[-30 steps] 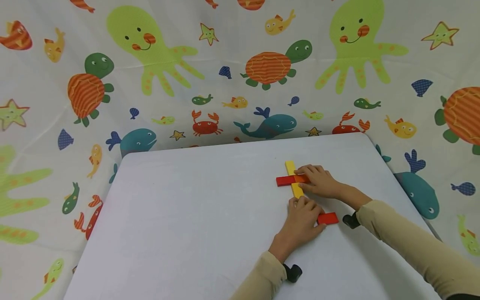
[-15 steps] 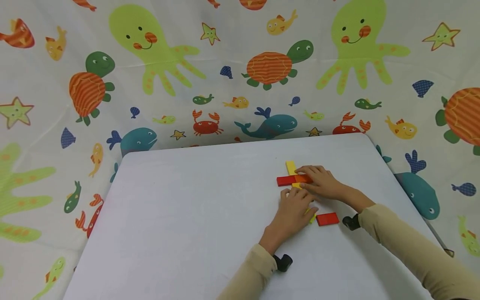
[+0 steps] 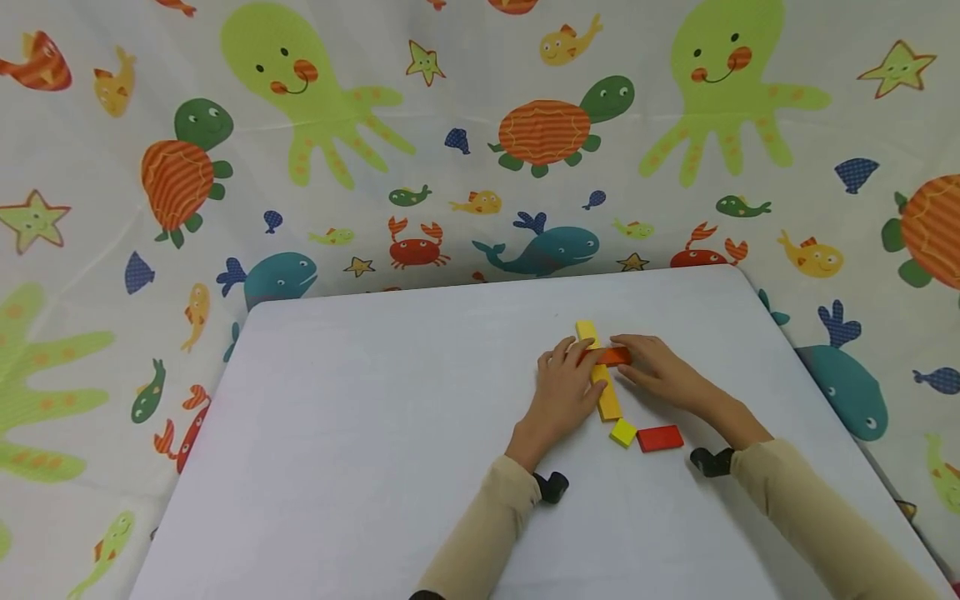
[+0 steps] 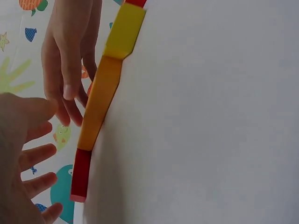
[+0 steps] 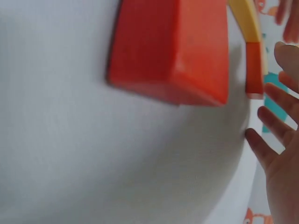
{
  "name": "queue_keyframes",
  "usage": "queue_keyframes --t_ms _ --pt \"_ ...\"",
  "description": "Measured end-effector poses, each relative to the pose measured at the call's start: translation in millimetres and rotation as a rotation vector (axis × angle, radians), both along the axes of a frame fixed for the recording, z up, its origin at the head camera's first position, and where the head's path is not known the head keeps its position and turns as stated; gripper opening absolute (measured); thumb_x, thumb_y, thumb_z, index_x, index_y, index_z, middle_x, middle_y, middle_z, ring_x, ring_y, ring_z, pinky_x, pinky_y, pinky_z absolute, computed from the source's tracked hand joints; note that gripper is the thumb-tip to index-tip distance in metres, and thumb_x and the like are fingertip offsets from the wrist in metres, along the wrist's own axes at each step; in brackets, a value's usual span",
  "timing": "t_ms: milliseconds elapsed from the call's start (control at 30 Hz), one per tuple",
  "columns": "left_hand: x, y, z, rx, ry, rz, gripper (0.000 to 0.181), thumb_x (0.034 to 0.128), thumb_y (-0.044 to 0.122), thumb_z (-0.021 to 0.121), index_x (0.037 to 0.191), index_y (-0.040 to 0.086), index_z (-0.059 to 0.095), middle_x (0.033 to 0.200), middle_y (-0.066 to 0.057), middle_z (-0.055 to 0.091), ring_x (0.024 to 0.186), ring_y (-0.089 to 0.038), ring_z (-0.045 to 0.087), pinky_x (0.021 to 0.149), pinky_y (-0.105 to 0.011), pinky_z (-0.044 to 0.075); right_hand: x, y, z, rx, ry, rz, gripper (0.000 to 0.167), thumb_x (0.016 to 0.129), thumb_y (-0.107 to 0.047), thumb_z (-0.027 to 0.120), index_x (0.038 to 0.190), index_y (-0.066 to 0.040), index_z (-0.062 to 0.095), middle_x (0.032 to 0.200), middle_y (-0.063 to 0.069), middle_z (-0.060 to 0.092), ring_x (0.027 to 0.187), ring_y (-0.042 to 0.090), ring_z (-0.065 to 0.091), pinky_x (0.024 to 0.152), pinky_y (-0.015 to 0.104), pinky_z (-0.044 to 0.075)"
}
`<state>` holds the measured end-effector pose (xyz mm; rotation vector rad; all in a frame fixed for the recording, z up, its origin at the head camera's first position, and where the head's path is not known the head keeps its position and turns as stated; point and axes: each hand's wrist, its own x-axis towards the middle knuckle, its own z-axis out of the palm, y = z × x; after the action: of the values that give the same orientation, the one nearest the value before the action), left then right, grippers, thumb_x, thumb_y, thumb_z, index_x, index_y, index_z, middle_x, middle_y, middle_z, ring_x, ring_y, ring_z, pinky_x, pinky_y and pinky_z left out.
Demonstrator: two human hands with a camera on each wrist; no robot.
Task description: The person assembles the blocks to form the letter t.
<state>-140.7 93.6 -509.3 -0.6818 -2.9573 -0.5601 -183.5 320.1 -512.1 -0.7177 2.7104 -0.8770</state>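
On the white table, yellow blocks lie in a line, the upper yellow block (image 3: 586,330) and the lower yellow block (image 3: 609,403). An orange block (image 3: 617,357) juts out to the right of this line. My left hand (image 3: 558,387) is over the left side of the line and covers the red block there; its fingers look spread in the left wrist view. At the orange block's right end is my right hand (image 3: 663,373), fingers extended and apart in the right wrist view. Whether either hand touches a block is hard to tell.
Below the line lies a small yellow-green block (image 3: 623,432), close to its lower end. A red block (image 3: 660,438) lies just right of that one. The white table (image 3: 360,433) meets a curtain (image 3: 450,100) printed with sea animals along its back edge.
My left hand has moved up and left from the lower blocks to the crossing, uncovering the yellow-green block and the lower yellow block. My right hand has shifted slightly right.
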Motion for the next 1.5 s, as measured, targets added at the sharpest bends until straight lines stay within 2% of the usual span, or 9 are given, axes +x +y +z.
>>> queue_keyframes --t_ms 233,500,633,967,1267,1500 --pt "-13.9 2.6 -10.4 0.072 -0.051 0.018 0.058 0.1062 0.047 0.055 0.16 0.031 0.041 0.172 0.003 0.03 0.16 -0.029 0.022 0.123 -0.057 0.032 13.1 4 4.5 -0.046 -0.006 -0.074 0.06 0.102 -0.018 0.068 0.155 -0.007 0.043 0.157 0.02 0.048 0.146 0.044 0.041 0.118 0.07 0.034" --pt "-26.3 2.1 -23.8 0.126 -0.115 -0.006 0.057 0.1072 0.046 0.052 0.161 0.034 0.039 0.174 0.006 0.024 0.163 -0.026 0.015 0.128 -0.055 0.025 41.5 -1 5.0 -0.039 0.057 -0.168 0.052 0.102 -0.021 0.068 0.149 -0.011 0.052 0.152 0.016 0.055 0.144 0.041 0.045 0.116 0.068 0.038" --pt "-27.4 1.9 -25.1 0.146 -0.121 -0.006 0.055 0.1076 0.045 0.051 0.16 0.034 0.04 0.173 0.007 0.027 0.163 -0.025 0.017 0.127 -0.055 0.024 56.2 -6 5.8 -0.028 0.085 -0.212 0.05 0.101 -0.022 0.069 0.148 -0.012 0.053 0.151 0.015 0.055 0.143 0.039 0.046 0.114 0.067 0.041" --pt "-26.9 3.9 -27.8 0.097 -0.091 -0.008 0.048 0.108 0.045 0.051 0.154 0.033 0.05 0.171 0.008 0.033 0.159 -0.021 0.026 0.126 -0.055 0.023 83.6 -12 4.8 -0.022 0.115 -0.271 0.046 0.1 -0.021 0.07 0.143 -0.011 0.057 0.139 0.017 0.063 0.132 0.039 0.056 0.108 0.065 0.047" --pt "-25.6 3.3 -27.2 0.114 -0.111 -0.005 0.047 0.1081 0.045 0.051 0.153 0.033 0.051 0.171 0.008 0.033 0.159 -0.02 0.027 0.127 -0.055 0.022 106.6 -17 1.2 -0.004 0.187 -0.277 0.041 0.097 -0.021 0.074 0.134 -0.006 0.063 0.128 0.015 0.071 0.119 0.037 0.065 0.098 0.059 0.055" --pt "-27.2 5.3 -27.1 0.125 -0.111 0.009 0.046 0.107 0.044 0.054 0.151 0.033 0.053 0.17 0.009 0.034 0.158 -0.021 0.029 0.127 -0.055 0.023 118.0 -24 -0.2 0.035 0.213 -0.27 0.043 0.092 -0.021 0.08 0.129 -0.005 0.066 0.125 0.015 0.073 0.117 0.039 0.066 0.1 0.061 0.052"
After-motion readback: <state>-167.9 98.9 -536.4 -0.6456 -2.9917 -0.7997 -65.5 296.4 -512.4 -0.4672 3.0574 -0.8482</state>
